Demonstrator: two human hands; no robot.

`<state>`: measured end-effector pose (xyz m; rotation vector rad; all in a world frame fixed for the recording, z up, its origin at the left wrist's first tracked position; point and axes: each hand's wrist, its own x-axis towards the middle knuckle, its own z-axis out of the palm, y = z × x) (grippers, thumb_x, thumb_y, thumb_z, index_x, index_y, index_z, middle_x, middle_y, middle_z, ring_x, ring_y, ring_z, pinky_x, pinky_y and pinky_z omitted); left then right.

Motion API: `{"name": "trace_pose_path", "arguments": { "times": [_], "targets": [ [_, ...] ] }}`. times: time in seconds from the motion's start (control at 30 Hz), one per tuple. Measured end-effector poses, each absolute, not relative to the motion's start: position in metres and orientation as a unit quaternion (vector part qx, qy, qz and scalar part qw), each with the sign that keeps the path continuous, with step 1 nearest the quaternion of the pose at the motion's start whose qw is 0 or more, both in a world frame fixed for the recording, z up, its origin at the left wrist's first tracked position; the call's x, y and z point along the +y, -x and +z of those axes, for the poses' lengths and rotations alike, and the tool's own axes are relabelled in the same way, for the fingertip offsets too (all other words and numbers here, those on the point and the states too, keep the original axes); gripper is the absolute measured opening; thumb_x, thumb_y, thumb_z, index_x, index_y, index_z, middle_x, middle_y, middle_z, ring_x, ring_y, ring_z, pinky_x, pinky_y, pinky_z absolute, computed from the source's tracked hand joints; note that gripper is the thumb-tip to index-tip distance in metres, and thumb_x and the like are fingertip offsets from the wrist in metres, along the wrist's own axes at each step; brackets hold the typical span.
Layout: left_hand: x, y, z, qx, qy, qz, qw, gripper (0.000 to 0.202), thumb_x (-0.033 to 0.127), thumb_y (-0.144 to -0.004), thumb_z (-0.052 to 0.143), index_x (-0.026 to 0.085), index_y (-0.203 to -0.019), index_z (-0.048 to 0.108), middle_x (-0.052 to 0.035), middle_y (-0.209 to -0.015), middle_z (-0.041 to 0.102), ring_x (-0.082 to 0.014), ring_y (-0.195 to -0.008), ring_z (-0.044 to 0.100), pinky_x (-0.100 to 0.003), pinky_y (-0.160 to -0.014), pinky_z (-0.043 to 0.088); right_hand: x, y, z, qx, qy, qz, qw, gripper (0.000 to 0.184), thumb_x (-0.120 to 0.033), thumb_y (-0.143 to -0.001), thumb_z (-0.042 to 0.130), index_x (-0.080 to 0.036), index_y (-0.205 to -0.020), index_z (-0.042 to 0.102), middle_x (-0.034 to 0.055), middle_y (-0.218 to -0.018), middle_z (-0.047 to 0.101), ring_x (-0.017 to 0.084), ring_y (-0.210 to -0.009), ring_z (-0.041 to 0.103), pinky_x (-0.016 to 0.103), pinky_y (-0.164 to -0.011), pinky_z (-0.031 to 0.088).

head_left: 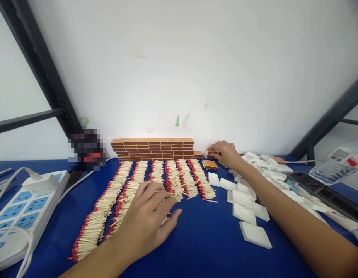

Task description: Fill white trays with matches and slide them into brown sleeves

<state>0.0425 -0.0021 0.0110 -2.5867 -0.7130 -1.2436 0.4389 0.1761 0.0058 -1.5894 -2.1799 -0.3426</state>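
Observation:
My left hand point(151, 214) rests over the rows of red-headed matches point(94, 216), palm down, fingers loosely bent and thumb held apart. It hides part of the middle rows, and I see nothing held in it. Toward the wall, my right hand point(225, 153) has its fingers around a matchbox point(207, 153), whose white end shows past the fingertips. Just in front of that hand lies another brown matchbox point(210, 165). A low wall of stacked matchboxes point(152, 150) stands behind the matches. White matchbox trays point(244, 213) are scattered beneath and beside my right forearm.
On the left a white power strip point(28, 210) with blue sockets and cables lies on the blue tabletop point(190, 247). A black phone-like object point(324, 193) and a clear plastic bag point(338, 164) lie at the right. Dark metal frame posts point(48, 69) flank the white wall.

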Motion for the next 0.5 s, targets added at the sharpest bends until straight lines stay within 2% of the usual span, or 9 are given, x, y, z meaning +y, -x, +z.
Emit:
{"name": "trace_pose_path", "arguments": {
  "times": [0.17, 0.33, 0.5],
  "targets": [
    [-0.002, -0.044, 0.013, -0.238, 0.869, -0.423, 0.094, 0.014, 0.015, -0.096, 0.074, 0.018, -0.108, 0.069, -0.0042, -0.095, 0.075, -0.0255, -0.099, 0.065, -0.046, -0.093, 0.048, 0.173, -0.433, 0.007, -0.813, 0.537, -0.139, 0.179, 0.035, -0.024, -0.101, 0.056, -0.028, -0.127, 0.078, 0.0143, -0.122, 0.074, 0.035, -0.118, 0.060, 0.044, -0.089, 0.039],
    [-0.003, -0.043, 0.013, -0.237, 0.874, -0.413, 0.096, 0.012, 0.016, -0.097, 0.073, 0.018, -0.108, 0.069, -0.0042, -0.095, 0.076, -0.0257, -0.098, 0.065, -0.046, -0.092, 0.048, 0.172, -0.431, 0.006, -0.821, 0.527, -0.150, 0.158, 0.041, -0.015, -0.103, 0.047, -0.025, -0.118, 0.083, 0.0153, -0.121, 0.074, 0.033, -0.114, 0.059, 0.043, -0.085, 0.038],
    [-0.003, -0.043, 0.014, -0.236, 0.874, -0.413, 0.097, 0.012, 0.016, -0.097, 0.073, 0.018, -0.108, 0.069, -0.0043, -0.096, 0.076, -0.0262, -0.098, 0.066, -0.046, -0.092, 0.048, 0.168, -0.427, 0.009, -0.828, 0.518, -0.160, 0.144, 0.037, -0.015, -0.102, 0.051, -0.027, -0.115, 0.084, 0.0152, -0.129, 0.071, 0.034, -0.120, 0.054, 0.043, -0.085, 0.038]
  ]
}}
